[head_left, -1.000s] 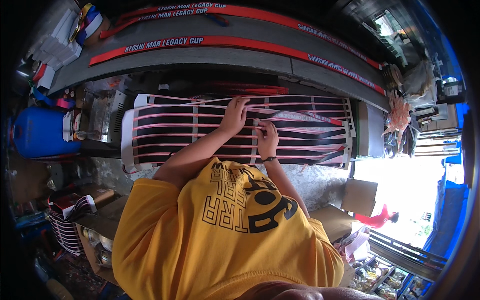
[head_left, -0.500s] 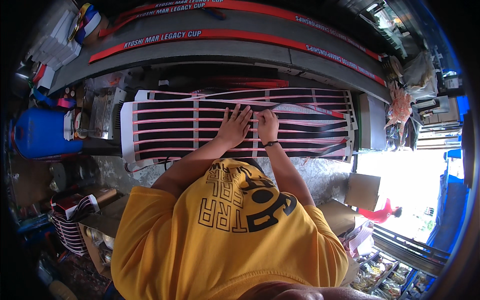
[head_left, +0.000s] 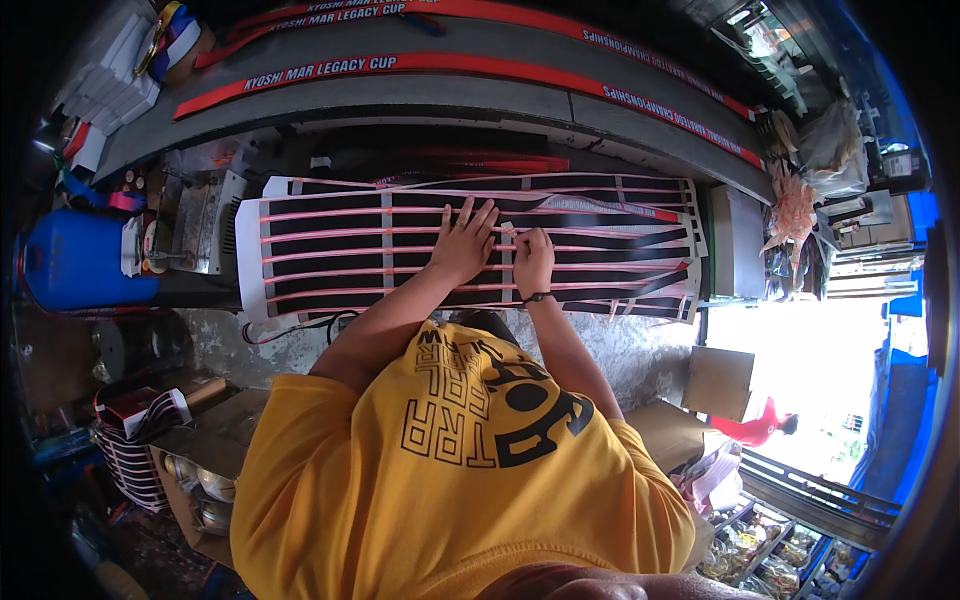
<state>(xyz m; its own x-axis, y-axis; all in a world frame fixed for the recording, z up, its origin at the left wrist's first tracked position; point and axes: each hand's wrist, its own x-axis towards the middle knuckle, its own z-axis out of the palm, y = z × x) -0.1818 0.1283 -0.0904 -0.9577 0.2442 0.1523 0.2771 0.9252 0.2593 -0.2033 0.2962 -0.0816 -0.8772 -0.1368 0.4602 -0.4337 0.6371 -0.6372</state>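
Note:
A wide sheet (head_left: 330,250) of black bands and thin pink lines lies flat on a workbench in front of me. My left hand (head_left: 462,245) rests flat on its middle with the fingers spread, holding nothing. Just to its right, my right hand (head_left: 532,262), with a dark band on the wrist, has its fingers curled and pinches the end of a thin pale strip (head_left: 508,231) on the sheet. Loose black strips (head_left: 640,240) lift and curl at the sheet's right end. My yellow shirt hides the bench's near edge.
Long red ribbons (head_left: 400,65) lie on a grey shelf behind the sheet. A blue barrel (head_left: 75,265) and a metal device (head_left: 205,220) stand at the left. Cardboard boxes (head_left: 715,385) sit lower right, and boxes with striped rolls (head_left: 135,440) lower left.
My left hand slid down from the sheet's far edge to its middle. My right hand moved up next to it and closed its fingertips on the pale strip.

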